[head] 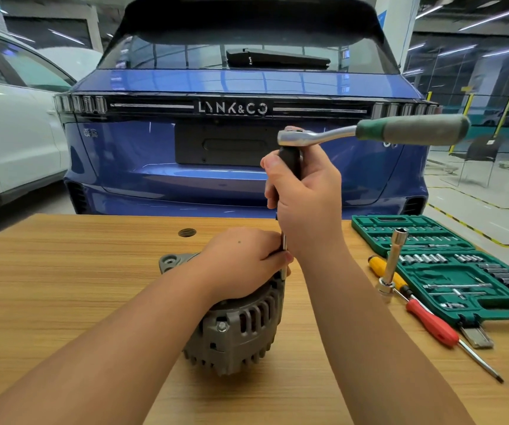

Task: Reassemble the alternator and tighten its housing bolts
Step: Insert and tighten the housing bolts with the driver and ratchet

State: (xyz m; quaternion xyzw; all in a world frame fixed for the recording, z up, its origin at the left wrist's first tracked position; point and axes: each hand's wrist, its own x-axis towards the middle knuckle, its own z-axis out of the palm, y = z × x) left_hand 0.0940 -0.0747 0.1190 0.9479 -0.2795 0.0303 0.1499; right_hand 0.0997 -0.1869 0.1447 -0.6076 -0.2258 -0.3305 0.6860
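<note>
A grey alternator (241, 329) stands on the wooden table (62, 286), with one housing bolt (221, 326) showing on its near side. My left hand (244, 265) rests on top of the alternator, its fingertips pinching the lower end of a thin metal extension bar (283, 253). My right hand (305, 200) grips the black upper part of that upright bar. A ratchet wrench (369, 131) with a green and grey handle sits on the bar's top and points right. The bar's tip is hidden behind my left fingers.
An open green socket set case (449, 268) lies at the right of the table. Beside it lie a yellow-handled screwdriver (382, 268), a red-handled screwdriver (434, 326) and an upright long socket (395, 256). A blue car (216, 133) stands right behind the table.
</note>
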